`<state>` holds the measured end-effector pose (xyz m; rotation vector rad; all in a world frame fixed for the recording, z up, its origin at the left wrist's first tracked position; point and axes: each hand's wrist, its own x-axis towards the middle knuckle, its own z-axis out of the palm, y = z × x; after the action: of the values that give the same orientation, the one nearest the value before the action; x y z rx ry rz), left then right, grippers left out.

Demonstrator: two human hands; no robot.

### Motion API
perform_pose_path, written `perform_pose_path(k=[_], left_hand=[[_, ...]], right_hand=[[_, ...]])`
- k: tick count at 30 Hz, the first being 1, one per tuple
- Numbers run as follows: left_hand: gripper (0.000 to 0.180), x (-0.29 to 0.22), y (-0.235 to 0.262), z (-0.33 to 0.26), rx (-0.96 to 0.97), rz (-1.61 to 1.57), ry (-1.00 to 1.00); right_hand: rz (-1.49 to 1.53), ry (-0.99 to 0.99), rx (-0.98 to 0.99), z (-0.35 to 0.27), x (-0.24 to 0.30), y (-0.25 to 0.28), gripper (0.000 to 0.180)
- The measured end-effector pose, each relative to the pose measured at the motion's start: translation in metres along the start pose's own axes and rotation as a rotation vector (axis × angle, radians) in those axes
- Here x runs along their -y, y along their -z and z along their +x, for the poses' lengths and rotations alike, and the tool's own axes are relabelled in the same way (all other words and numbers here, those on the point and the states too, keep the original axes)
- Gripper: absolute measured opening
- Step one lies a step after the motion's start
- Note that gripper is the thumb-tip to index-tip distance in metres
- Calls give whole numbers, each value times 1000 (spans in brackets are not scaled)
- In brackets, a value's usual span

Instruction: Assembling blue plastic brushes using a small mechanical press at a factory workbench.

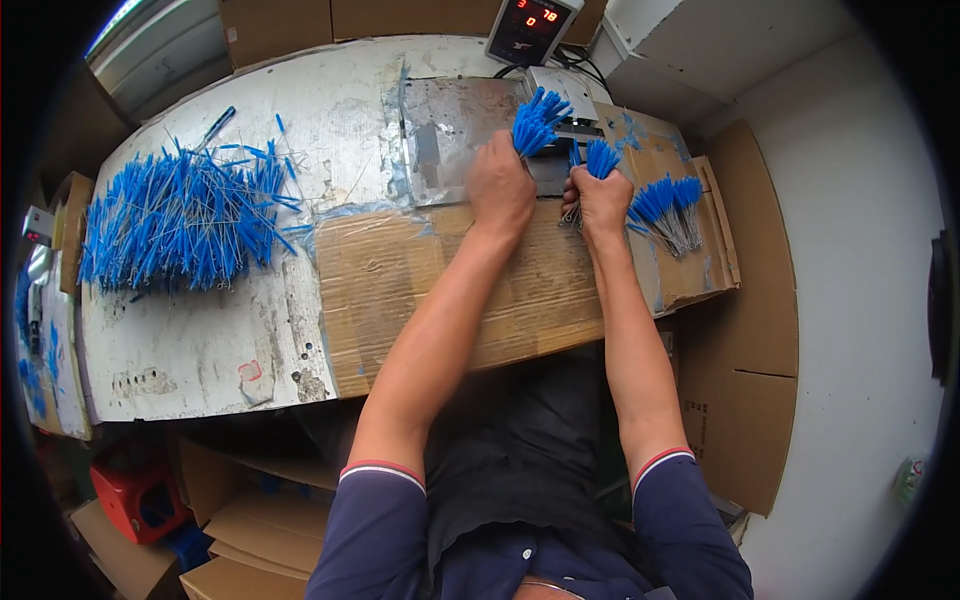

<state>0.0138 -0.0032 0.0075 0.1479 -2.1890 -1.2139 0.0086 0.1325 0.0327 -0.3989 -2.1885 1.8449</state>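
Flanking the hands (550, 195), loose blue bristle pile (180, 220), small bundle (668, 208)

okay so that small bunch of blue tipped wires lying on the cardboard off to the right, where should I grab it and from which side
Take the small bunch by its bare grey wire ends, which taper together nearest you, coming in from your side of the cardboard. The blue tips fan out at the far end, so a grip there would likely splay them. Your right hand is closest, though it already holds a bundle.
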Motion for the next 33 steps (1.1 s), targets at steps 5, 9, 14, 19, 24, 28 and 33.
perform_pose_path(k=[5,9,14,19,24,28,33], left_hand=[[11,-1,-2,2,-77,21,-129],[12,2,-6,3,-78,0,-200],[13,11,14,7,80,106,-174],[15,8,-20,-8,32,-8,-256],[13,-5,-32,-10,-86,41,-270],[12,10,-26,-9,-94,81,-251],[16,7,-27,-14,-25,195,-266]], right_hand=[[23,-2,-35,-3,5,-1,11],[174,-55,-33,-3,8,1,7],[385,-142,11,-8,3,-14,8],[403,-188,24,23,-37,37,12],[523,16,-25,62,-64,85,23],[200,277,-13,19,-57,49,19],[204,175,-30,20,-68,46,19]])
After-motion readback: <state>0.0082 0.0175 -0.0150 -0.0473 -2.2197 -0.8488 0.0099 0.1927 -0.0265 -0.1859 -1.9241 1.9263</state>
